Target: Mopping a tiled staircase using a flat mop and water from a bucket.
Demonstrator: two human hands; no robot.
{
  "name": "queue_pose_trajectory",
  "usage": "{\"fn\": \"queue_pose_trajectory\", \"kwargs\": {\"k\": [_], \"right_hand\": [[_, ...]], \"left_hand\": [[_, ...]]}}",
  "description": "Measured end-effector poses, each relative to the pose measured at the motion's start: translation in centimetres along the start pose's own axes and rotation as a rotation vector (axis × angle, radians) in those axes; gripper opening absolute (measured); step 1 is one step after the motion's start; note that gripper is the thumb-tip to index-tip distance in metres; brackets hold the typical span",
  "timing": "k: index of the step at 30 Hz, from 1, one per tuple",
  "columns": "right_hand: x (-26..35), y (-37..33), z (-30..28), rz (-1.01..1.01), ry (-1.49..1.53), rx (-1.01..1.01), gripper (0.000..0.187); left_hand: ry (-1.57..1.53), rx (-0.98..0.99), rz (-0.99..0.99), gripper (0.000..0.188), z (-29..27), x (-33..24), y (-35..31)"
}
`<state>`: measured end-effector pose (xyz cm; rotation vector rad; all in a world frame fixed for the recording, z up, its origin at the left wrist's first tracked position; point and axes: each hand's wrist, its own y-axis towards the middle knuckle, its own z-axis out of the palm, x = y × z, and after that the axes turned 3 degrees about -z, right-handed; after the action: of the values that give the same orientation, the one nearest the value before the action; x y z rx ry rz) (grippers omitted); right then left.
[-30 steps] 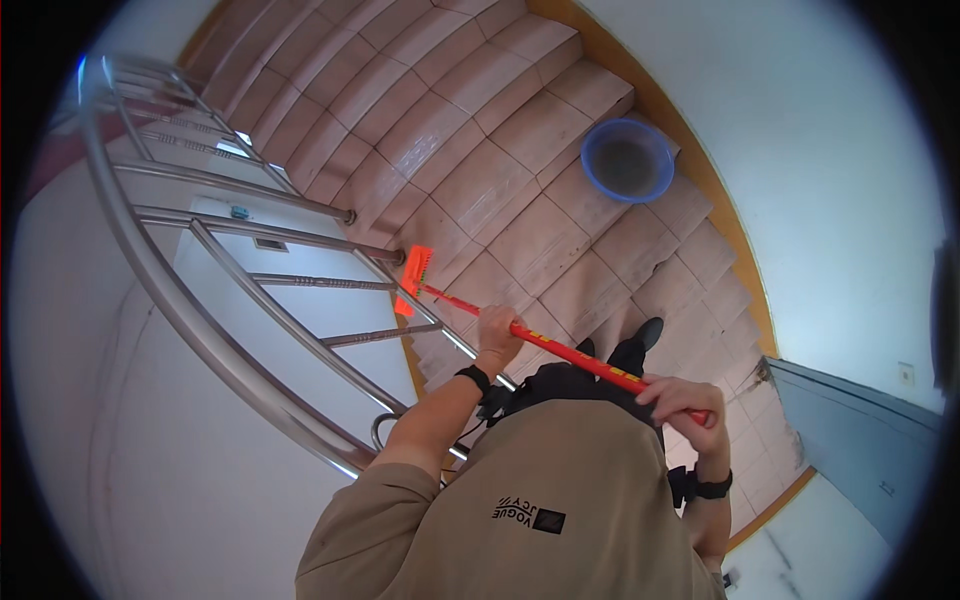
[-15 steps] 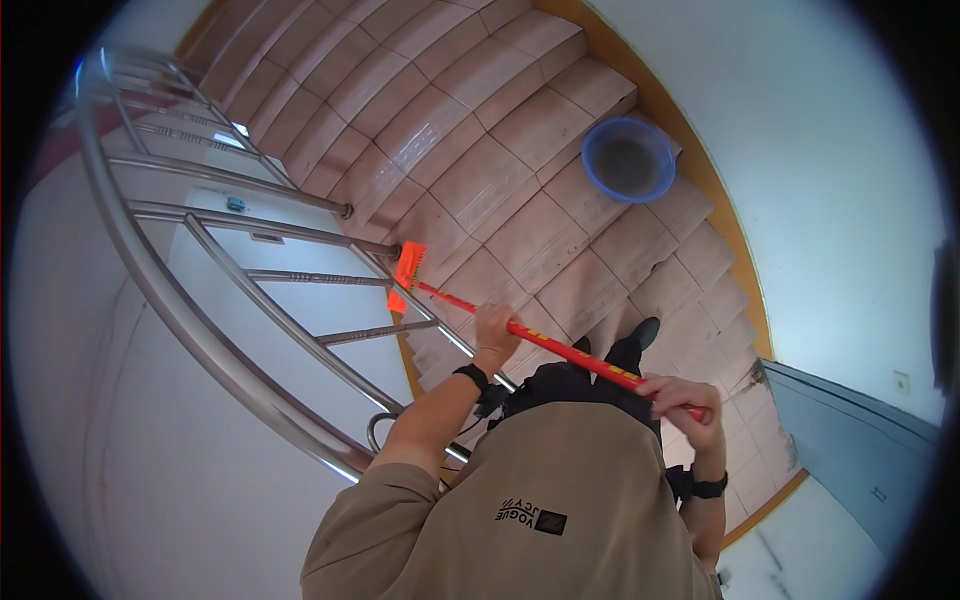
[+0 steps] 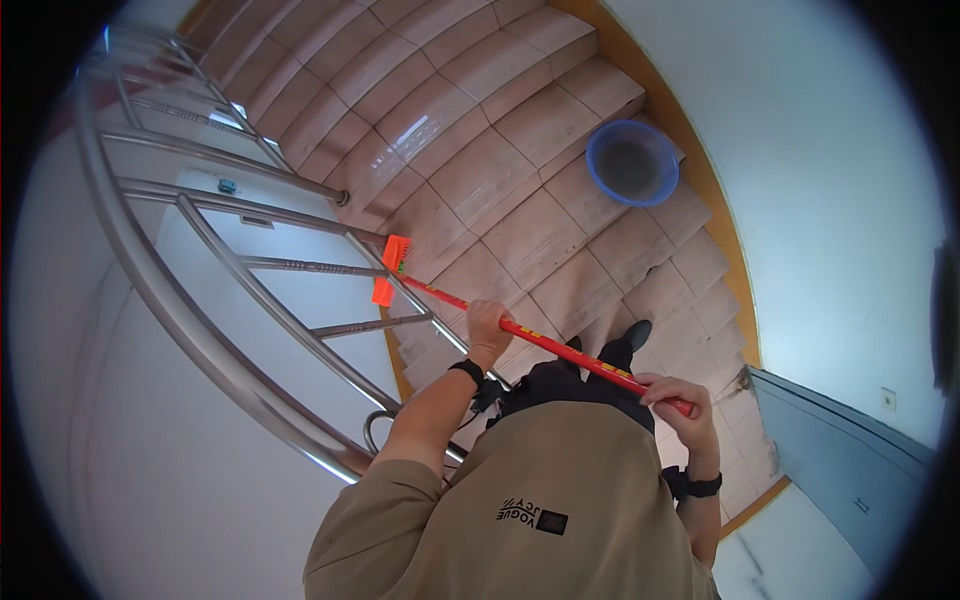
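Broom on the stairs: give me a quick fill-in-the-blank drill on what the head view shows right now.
1. Both hands grip the broom's ____ handle.
2. The left hand holds the handle closer to the broom's ____ than the right hand does.
3. The ____ basin sits on a step beside the wall.
4. The broom head lies next to the metal ____.

Missing words: red; head; blue; railing

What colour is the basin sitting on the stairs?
Blue, seen in the head view: the basin sits beside the wall.
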<state>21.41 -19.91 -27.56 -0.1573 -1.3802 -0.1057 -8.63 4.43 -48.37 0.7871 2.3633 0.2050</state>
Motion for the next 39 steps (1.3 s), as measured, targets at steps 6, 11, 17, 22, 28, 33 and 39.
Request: {"fn": "queue_pose_trajectory", "kwargs": {"k": [6, 11, 17, 22, 28, 33, 39], "right_hand": [[2.3, -2.6, -4.8, 0.034, -0.058, -0.311, 0.012], [2.0, -2.2, -3.3, 0.125, -0.099, -0.167, 0.013], [-1.1, -2.0, -0.2, 0.089, 0.021, -0.067, 0.014], [1.1, -4.5, -5.5, 0.087, -0.031, -0.257, 0.015], [2.2, -1.5, -2.2, 0.112, -0.012, -0.115, 0.015], [0.4, -1.3, 0.2, 0.104, 0.017, -0.096, 0.015], [4.0, -4.4, -4.4, 0.039, -0.082, -0.301, 0.016]], "left_hand": [[-0.088, -0.009, 0.029, 0.024, 3.8, -6.2, 2.5], [-0.052, -0.041, 0.065, 0.023, 3.2, -3.6, 1.9], [-0.048, 0.074, 0.068, 0.024, 0.9, 0.4, 0.6], [-0.146, 0.102, 0.069, 0.023, 2.8, -5.9, 2.2], [-0.140, 0.096, 0.119, 0.022, 0.8, -2.2, 1.9], [-0.026, 0.153, 0.074, 0.022, -1.0, 0.7, 1.2], [-0.190, 0.138, 0.107, 0.022, 1.9, -7.4, 3.8]]}}
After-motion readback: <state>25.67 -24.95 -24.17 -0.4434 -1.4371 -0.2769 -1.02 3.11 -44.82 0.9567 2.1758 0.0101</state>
